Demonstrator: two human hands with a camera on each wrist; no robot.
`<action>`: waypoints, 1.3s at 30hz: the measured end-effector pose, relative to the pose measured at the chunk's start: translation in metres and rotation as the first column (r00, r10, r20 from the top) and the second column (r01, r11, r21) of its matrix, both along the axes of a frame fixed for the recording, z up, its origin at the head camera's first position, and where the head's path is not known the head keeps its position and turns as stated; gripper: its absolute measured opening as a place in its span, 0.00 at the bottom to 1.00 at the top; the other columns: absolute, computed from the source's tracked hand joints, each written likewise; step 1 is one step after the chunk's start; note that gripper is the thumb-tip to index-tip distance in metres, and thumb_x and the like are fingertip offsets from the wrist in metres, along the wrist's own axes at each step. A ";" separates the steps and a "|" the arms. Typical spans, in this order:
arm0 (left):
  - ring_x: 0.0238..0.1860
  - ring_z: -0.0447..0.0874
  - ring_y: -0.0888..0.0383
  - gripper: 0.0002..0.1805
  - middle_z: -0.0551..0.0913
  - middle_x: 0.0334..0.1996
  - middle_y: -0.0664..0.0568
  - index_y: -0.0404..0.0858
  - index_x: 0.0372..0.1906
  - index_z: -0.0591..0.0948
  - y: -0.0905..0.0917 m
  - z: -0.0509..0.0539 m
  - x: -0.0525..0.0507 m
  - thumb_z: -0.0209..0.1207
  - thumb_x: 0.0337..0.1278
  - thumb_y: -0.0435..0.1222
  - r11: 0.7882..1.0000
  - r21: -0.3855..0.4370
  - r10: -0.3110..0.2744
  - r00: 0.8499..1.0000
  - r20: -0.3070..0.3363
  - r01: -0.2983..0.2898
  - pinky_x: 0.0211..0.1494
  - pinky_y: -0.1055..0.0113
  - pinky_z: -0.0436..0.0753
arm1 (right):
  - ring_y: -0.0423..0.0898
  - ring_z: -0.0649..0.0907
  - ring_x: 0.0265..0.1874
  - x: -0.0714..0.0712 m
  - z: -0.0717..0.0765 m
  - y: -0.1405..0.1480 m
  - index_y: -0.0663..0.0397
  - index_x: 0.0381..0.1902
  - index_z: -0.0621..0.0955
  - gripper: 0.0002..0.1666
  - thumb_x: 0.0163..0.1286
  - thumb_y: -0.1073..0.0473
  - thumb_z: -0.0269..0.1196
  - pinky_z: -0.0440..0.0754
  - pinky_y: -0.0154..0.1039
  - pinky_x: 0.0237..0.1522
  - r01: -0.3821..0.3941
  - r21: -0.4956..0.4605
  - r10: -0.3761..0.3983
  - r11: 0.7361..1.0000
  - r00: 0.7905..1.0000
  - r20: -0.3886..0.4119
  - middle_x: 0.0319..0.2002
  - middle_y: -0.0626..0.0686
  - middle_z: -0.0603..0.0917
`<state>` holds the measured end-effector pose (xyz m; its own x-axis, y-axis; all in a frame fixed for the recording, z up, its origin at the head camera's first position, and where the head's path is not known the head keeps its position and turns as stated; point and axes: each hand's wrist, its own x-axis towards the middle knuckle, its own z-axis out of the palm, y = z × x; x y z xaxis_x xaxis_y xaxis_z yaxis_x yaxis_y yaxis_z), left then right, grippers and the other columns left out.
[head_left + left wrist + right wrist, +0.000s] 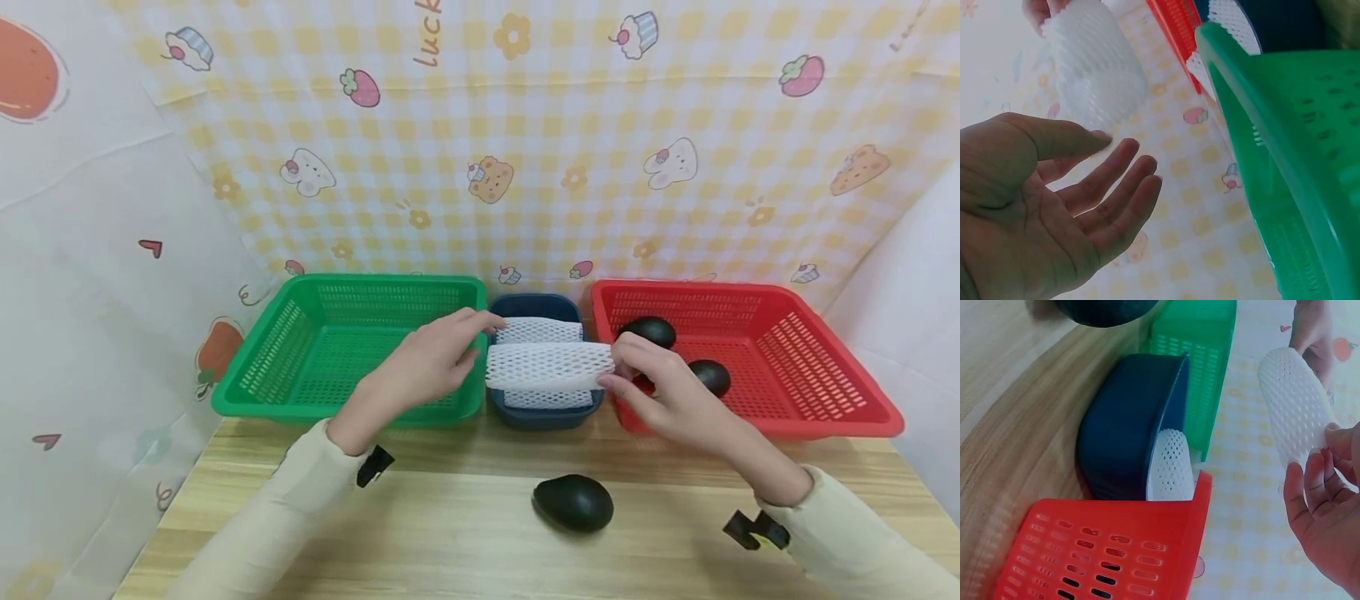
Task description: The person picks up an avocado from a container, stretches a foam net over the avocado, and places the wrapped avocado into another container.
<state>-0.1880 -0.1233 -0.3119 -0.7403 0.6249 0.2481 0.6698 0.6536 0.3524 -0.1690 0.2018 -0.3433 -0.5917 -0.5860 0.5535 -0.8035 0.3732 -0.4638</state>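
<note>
My right hand [663,387] pinches one end of a white foam net sleeve [551,367] between thumb and fingers, and in the right wrist view the sleeve [1294,403] hangs raised above the bins. Near the sleeve's other end is my left hand [427,358]. In the left wrist view that hand [1066,194] has its fingers loosely bent, apart from the sleeve [1094,62]. Below the held sleeve, more foam net sleeves [547,400] lie in a dark blue bin [543,419]. On the table in front sits a dark avocado [575,503].
A green basket [348,410] stands left of the blue bin. To the right, a red basket [810,429] holds dark avocados [708,378], partly hidden by my right hand. The wooden table [450,533] meets a checked cloth [570,125] behind.
</note>
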 end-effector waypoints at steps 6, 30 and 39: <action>0.49 0.82 0.53 0.25 0.82 0.55 0.49 0.38 0.65 0.76 -0.008 -0.005 -0.004 0.66 0.64 0.28 0.998 0.056 -0.006 0.991 0.135 -0.001 0.51 0.59 0.81 | 0.40 0.74 0.34 0.000 -0.002 -0.002 0.44 0.33 0.75 0.24 0.54 0.76 0.74 0.72 0.32 0.30 -0.042 -0.037 0.041 0.998 0.998 -0.043 0.33 0.42 0.71; 0.29 0.81 0.63 0.05 0.83 0.36 0.54 0.41 0.39 0.83 -0.018 -0.012 -0.013 0.63 0.64 0.28 0.936 0.349 0.088 0.991 -0.099 -0.048 0.34 0.65 0.82 | 0.37 0.76 0.36 0.015 -0.021 -0.017 0.44 0.38 0.80 0.07 0.73 0.51 0.65 0.74 0.26 0.33 -0.217 -0.003 0.217 0.976 0.974 -0.059 0.38 0.43 0.76; 0.34 0.82 0.60 0.09 0.81 0.38 0.53 0.38 0.41 0.82 -0.018 -0.017 -0.009 0.63 0.60 0.23 0.943 0.331 0.013 0.994 -0.113 0.025 0.36 0.65 0.83 | 0.37 0.78 0.30 0.017 -0.020 -0.016 0.46 0.43 0.79 0.13 0.69 0.48 0.69 0.77 0.31 0.30 -0.088 -0.033 0.089 0.996 0.995 0.034 0.36 0.42 0.78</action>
<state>-0.1974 -0.1413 -0.3288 -0.6923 0.4976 0.5226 0.7209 0.5084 0.4710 -0.1518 0.1856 -0.3636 -0.5577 -0.6197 0.5522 -0.8157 0.2861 -0.5027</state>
